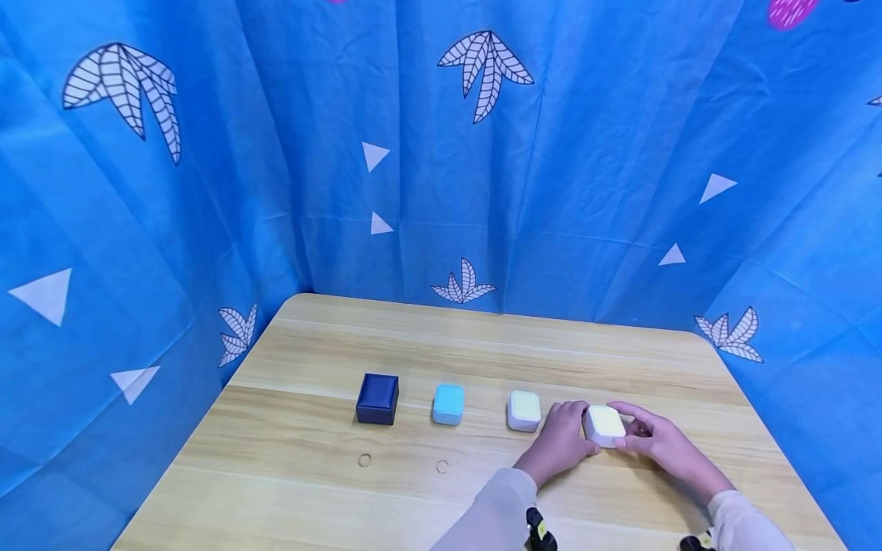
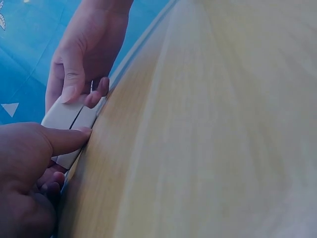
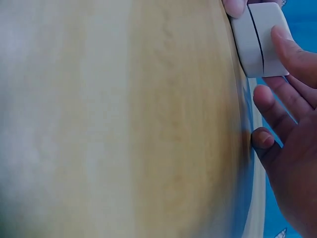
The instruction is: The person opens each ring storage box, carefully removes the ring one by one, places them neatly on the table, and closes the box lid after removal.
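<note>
A small white ring box (image 1: 606,422) with rounded corners sits between both hands at the right of the table, its lid down. My left hand (image 1: 556,440) grips its left side. In the left wrist view the left thumb (image 2: 69,140) presses on the lower half, below the dark seam. From the other side my right hand (image 1: 661,444) pinches the box. The right thumb (image 3: 296,57) lies on the lid in the right wrist view, with fingers behind it. Just left of the left hand stands another white box (image 1: 524,411), untouched.
A light blue box (image 1: 449,405) and a dark blue box (image 1: 377,399) stand further left in the same row. Two thin rings lie in front of them, one ring (image 1: 364,460) before the dark box, another ring (image 1: 442,466) before the light one. Blue curtain (image 1: 482,191) surrounds the wooden table (image 1: 289,490).
</note>
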The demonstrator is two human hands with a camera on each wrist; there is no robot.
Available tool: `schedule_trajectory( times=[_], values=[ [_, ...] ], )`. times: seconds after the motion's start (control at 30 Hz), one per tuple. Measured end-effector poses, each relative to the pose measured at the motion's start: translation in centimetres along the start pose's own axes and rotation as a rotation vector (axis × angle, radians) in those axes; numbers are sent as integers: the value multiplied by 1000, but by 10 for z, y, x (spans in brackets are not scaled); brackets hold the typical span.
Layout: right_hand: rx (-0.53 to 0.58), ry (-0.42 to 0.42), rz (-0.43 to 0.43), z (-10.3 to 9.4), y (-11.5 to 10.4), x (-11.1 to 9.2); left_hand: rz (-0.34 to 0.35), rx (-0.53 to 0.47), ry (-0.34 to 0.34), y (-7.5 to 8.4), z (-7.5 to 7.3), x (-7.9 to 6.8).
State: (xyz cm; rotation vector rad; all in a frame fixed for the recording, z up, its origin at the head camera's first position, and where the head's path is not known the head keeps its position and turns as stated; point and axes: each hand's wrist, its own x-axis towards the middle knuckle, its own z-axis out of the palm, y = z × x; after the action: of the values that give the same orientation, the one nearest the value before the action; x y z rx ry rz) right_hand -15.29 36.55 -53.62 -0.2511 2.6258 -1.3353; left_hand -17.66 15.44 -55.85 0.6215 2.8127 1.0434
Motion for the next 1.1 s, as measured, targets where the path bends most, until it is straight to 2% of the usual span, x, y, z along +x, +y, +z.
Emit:
schedule_trajectory(
  times=[0.17, 0.37, 0.63, 1.1],
  values=[
    [7, 3, -6, 0, 1, 1, -9, 1, 3, 0, 0, 0],
    [52, -13, 57, -3, -3, 3, 1, 5, 10, -1, 0, 0],
    [116, -91, 61, -7, -2, 5, -16, -12, 8, -1, 1, 0],
    [147, -110, 119, -12, -2, 12, -54, -24, 14, 4, -1, -2]
  ],
)
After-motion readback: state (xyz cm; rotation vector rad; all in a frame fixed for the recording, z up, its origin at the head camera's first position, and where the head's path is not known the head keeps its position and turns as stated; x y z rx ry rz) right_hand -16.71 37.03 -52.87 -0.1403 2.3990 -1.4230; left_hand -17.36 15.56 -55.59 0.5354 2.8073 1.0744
